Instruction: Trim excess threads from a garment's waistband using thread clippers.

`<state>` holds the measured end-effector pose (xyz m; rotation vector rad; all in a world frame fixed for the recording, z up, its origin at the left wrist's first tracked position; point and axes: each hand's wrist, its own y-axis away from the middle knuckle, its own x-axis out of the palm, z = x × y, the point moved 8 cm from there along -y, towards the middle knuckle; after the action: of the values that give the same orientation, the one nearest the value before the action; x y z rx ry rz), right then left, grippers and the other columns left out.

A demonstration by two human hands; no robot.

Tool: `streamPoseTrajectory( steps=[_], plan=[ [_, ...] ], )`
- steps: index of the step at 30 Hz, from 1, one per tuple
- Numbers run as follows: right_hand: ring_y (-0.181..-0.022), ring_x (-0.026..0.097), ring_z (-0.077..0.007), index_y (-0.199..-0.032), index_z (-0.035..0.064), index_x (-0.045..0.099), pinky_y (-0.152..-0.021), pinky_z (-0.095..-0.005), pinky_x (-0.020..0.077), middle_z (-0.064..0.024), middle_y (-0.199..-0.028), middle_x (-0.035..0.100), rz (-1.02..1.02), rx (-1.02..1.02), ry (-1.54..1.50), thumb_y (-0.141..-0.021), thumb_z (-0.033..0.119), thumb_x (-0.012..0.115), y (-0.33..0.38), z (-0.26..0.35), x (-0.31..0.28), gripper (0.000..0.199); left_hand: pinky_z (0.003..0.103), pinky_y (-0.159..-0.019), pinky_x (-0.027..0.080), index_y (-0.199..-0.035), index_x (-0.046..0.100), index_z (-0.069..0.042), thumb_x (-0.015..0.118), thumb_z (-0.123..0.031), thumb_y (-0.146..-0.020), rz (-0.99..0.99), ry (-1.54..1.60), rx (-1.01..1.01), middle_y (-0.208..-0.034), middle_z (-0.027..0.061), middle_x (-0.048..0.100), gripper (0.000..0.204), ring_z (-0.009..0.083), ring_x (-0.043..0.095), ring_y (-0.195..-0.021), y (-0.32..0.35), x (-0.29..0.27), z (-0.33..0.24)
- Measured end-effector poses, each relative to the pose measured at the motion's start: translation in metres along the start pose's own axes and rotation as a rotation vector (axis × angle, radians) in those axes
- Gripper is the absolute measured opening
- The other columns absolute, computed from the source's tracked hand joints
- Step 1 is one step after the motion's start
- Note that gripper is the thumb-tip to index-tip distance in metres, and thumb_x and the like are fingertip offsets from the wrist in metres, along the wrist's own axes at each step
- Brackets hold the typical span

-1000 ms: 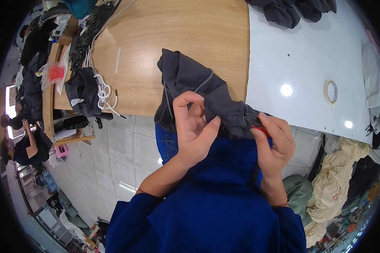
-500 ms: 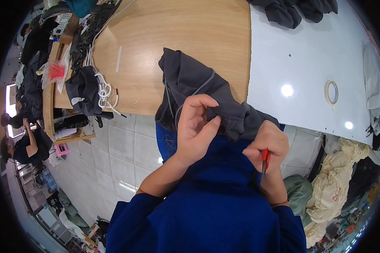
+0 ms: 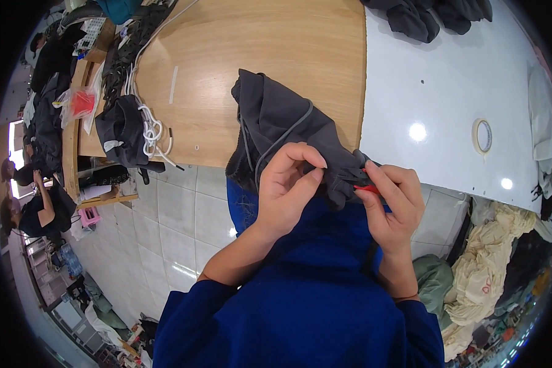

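Note:
A dark grey garment (image 3: 276,110) with a thin grey cord lies bunched over the near edge of the wooden table, its near end hanging in front of me. My left hand (image 3: 288,187) is closed, thumb and index finger pinched together at the cloth; any thread between the tips is too fine to make out. In my right hand (image 3: 395,205) are red-handled thread snips (image 3: 367,189), gripped between thumb and fingers. Their dark blades point left, at the cloth close to my left fingertips.
A white tabletop (image 3: 448,92) adjoins on the right, with a tape roll (image 3: 483,135) and more dark cloth (image 3: 411,21). White cord (image 3: 151,132) and a dark garment (image 3: 121,129) lie at left. Cream fabric (image 3: 487,264) is heaped low right. Other people (image 3: 40,202) are at far left.
My right hand has turned and opened out, bringing the snips from pointing down at the palm to the cloth. My left fingertips have closed together and moved slightly right.

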<state>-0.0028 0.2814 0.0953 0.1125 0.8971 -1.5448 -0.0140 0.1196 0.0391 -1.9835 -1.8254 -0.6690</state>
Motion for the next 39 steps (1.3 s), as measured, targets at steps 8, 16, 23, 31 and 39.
streamPoseTrajectory(
  steps=[8,16,23,31,39],
  plan=[
    [-0.064,0.048,-0.0162,-0.098,0.0102,0.071,-0.057,-0.0266,0.0367,-0.0019,-0.079,0.058,-0.016,-0.017,0.031,-0.061,0.014,0.077,-0.001,0.004,0.000,0.037,0.021,-0.082,0.041,-0.104,0.050,-0.001,0.050,0.011,-0.082,0.007,-0.043,0.025,-0.101,0.0036,0.051,0.024,0.0086,0.051,-0.094,0.000,0.004,-0.002],
    [-0.065,0.049,-0.0161,-0.098,0.0092,0.071,-0.058,-0.0265,0.0381,-0.0022,-0.079,0.058,-0.020,0.010,-0.004,-0.062,0.011,0.077,0.003,0.001,-0.002,0.037,0.020,-0.080,0.041,-0.103,0.050,-0.002,0.050,0.011,-0.082,-0.016,-0.052,0.038,-0.101,0.0034,0.050,0.025,0.0083,0.050,-0.092,0.001,0.002,-0.002],
    [-0.066,0.052,-0.0170,-0.098,0.0068,0.071,-0.059,-0.0255,0.0409,-0.0040,-0.079,0.059,-0.040,0.088,-0.059,-0.061,0.008,0.078,0.007,-0.004,-0.005,0.038,0.021,-0.079,0.042,-0.103,0.047,-0.004,0.049,0.013,-0.080,-0.058,0.008,0.000,-0.099,0.0031,0.049,0.029,0.0079,0.049,-0.090,-0.001,-0.001,-0.001],
    [-0.064,0.051,-0.0163,-0.097,0.0067,0.071,-0.056,-0.0256,0.0400,-0.0033,-0.078,0.058,-0.065,0.045,0.001,-0.059,0.007,0.079,0.007,0.000,-0.005,0.038,0.023,-0.079,0.044,-0.109,0.041,-0.005,0.048,0.014,-0.078,-0.104,0.048,-0.016,-0.102,0.0046,0.048,0.037,0.0094,0.050,-0.092,-0.002,-0.001,0.000],
    [-0.065,0.052,-0.0166,-0.096,0.0069,0.071,-0.056,-0.0257,0.0404,-0.0031,-0.078,0.058,-0.085,0.050,0.000,-0.061,0.006,0.079,0.007,-0.001,-0.004,0.036,0.023,-0.080,0.044,-0.109,0.041,-0.006,0.049,0.014,-0.078,-0.114,0.059,-0.021,-0.103,0.0047,0.048,0.037,0.0095,0.051,-0.092,-0.002,0.002,0.001]
  ],
)
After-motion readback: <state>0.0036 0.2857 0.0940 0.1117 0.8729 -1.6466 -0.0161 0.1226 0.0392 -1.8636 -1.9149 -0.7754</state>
